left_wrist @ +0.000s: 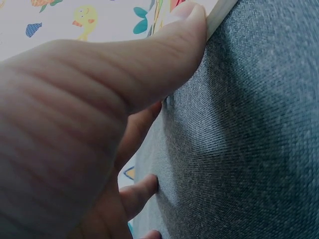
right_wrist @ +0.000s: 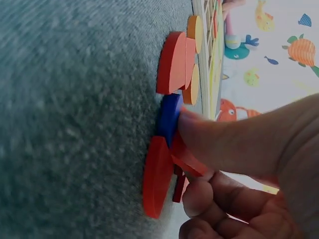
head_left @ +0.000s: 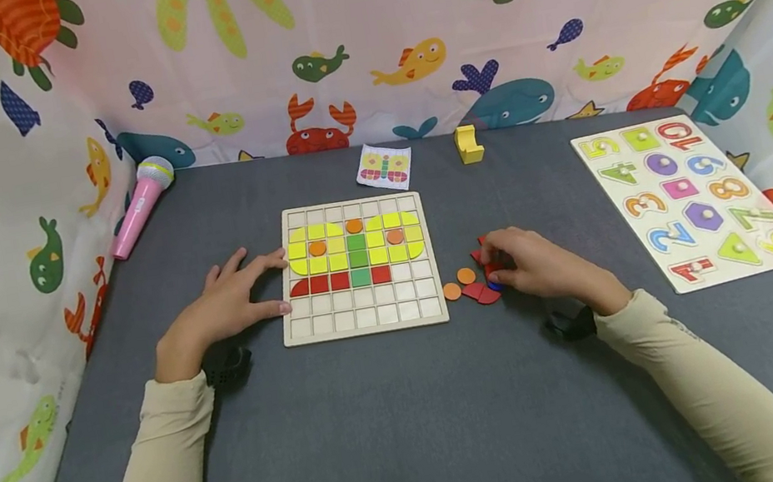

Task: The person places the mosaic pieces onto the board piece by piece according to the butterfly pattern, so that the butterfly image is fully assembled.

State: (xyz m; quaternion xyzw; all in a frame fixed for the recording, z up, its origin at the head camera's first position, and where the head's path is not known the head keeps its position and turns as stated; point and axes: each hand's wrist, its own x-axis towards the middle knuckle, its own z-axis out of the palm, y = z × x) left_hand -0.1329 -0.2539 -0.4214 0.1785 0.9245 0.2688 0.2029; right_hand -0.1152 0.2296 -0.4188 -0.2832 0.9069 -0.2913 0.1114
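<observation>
A wooden grid board (head_left: 364, 320) lies flat on the table with yellow, orange, green and red pieces set in its squares. My left hand (head_left: 225, 304) is at its left edge, fingers spread, thumb and forefinger touching the rim. In the left wrist view the thumb (left_wrist: 164, 59) lies against the board's side. My right hand (head_left: 534, 260) is over a small pile of pieces right of the board. In the right wrist view its thumb and forefinger pinch a red piece (right_wrist: 188, 155), partly hidden by them. A blue piece (right_wrist: 169, 117) and several red pieces (right_wrist: 172, 62) lie beside it.
Two orange discs (head_left: 465, 276) lie near the board's right edge. Behind the board are a picture card (head_left: 385, 167) and a yellow block (head_left: 468, 145). A number puzzle board (head_left: 691, 201) lies at right, a pink toy microphone (head_left: 142, 208) at back left. Printed curtains (head_left: 353, 27) surround the table.
</observation>
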